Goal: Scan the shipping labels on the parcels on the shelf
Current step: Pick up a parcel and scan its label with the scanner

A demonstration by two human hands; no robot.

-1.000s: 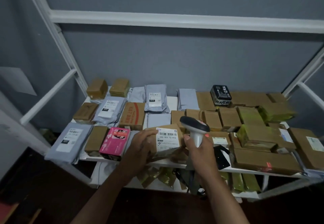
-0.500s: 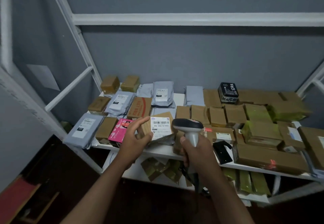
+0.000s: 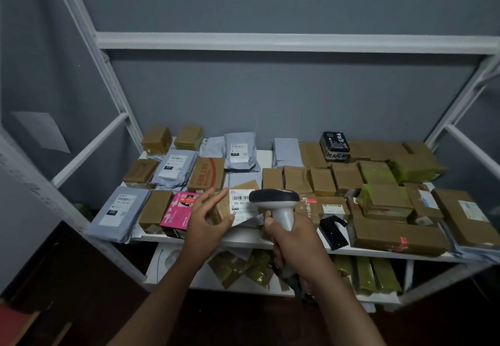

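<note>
My left hand [image 3: 207,217] grips a small brown cardboard parcel [image 3: 221,205] at the shelf's front edge, tilted so its white barcode label [image 3: 239,202] faces me. My right hand [image 3: 290,240] holds the grey handle of a barcode scanner [image 3: 274,199], whose dark head sits right in front of the label and hides its right part. Several more parcels cover the white shelf [image 3: 243,240]: grey mailer bags [image 3: 119,210] at the left, a pink box [image 3: 177,210], brown boxes [image 3: 322,180] in the middle and right.
White metal shelf posts [image 3: 89,48] and a crossbar [image 3: 270,43] frame the parcels. A black box [image 3: 334,146] stands at the back. A black object [image 3: 332,230] lies at the front edge right of my hand. More parcels [image 3: 243,267] lie on the lower shelf.
The view has shifted so the shelf sits more to the right. My left hand has turned the labelled parcel further upright, and the scanner head has come in front of the label.
</note>
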